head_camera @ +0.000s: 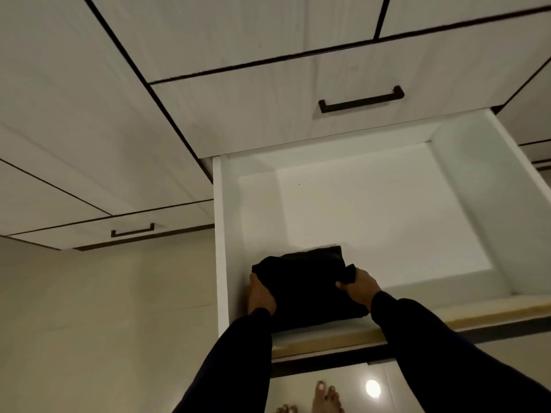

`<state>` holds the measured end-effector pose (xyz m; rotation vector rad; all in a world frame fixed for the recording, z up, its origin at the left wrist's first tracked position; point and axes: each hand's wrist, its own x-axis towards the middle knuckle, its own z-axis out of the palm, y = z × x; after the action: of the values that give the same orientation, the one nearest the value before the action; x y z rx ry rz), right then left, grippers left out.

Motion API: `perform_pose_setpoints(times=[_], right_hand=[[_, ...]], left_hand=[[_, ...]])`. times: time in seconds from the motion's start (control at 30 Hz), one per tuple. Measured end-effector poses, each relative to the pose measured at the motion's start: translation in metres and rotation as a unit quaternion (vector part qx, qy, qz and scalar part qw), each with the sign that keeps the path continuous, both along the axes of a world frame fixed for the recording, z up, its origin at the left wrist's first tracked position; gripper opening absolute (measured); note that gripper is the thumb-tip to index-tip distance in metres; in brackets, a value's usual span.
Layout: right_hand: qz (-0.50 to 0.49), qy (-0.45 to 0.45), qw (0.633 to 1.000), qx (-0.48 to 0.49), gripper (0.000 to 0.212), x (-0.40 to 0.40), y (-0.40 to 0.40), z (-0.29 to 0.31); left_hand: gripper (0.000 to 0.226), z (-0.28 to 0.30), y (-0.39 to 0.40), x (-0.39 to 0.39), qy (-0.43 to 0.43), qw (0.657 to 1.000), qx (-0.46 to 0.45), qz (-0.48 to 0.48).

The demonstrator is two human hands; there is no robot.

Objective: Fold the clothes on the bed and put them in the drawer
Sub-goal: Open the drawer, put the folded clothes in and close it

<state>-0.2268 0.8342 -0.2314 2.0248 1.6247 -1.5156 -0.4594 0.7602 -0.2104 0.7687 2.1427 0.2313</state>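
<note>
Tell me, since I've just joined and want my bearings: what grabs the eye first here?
The folded black garment stands out, dark against the pale inside of the open drawer, at its near left corner. The left hand grips its left edge and the right hand pinches its right edge. Above the drawer, a closed drawer front carries a dark bar handle.

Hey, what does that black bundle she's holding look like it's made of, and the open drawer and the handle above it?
Black bundle: soft matte fabric, likely knit; it creases and sags between the left hand and right hand. Open drawer: smooth white laminated board, probably; flat panels, pale raw-looking front edge. Handle: dark, squared bar, likely metal, matte.
</note>
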Motion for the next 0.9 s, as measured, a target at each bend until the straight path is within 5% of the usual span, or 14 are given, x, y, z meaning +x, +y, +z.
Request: perform_pose_setpoints(times=[0.1,0.27,0.53,0.6,0.63,0.7,0.8,0.9], right_hand=[[-0.003,-0.01,1.0,-0.009,0.055,0.007,0.001,-0.011],[-0.061,-0.023,0.997,-0.042,0.071,0.023,-0.009,0.01],[-0.216,0.042,0.968,0.121,0.03,0.058,-0.041,0.118],[-0.273,0.016,0.949,0.155,0.029,0.074,-0.07,0.146],[-0.305,0.0,0.939,0.16,0.035,0.082,-0.083,0.152],[-0.397,-0.002,0.909,0.129,0.047,0.097,-0.106,0.158],[-0.556,0.106,0.824,-0.012,0.103,0.108,-0.131,0.169],[-0.608,0.254,0.75,-0.053,0.108,0.111,-0.138,0.184]], left_hand=[[0.03,-0.003,-0.002,-0.004,0.016,1.0,-0.012,0.017],[0.042,0.022,-0.018,-0.001,-0.003,1.0,-0.03,-0.004],[0.029,0.115,-0.055,0.021,-0.035,0.998,0.041,0.016],[0.012,0.141,-0.075,0.041,-0.048,0.996,0.049,0.056],[0.021,0.148,-0.084,0.05,-0.065,0.992,0.051,0.092],[0.037,0.16,-0.103,0.069,-0.143,0.967,0.024,0.21],[0.065,0.175,-0.123,0.091,-0.325,0.873,-0.09,0.352],[0.103,0.171,-0.13,0.105,-0.417,0.812,-0.082,0.399]])
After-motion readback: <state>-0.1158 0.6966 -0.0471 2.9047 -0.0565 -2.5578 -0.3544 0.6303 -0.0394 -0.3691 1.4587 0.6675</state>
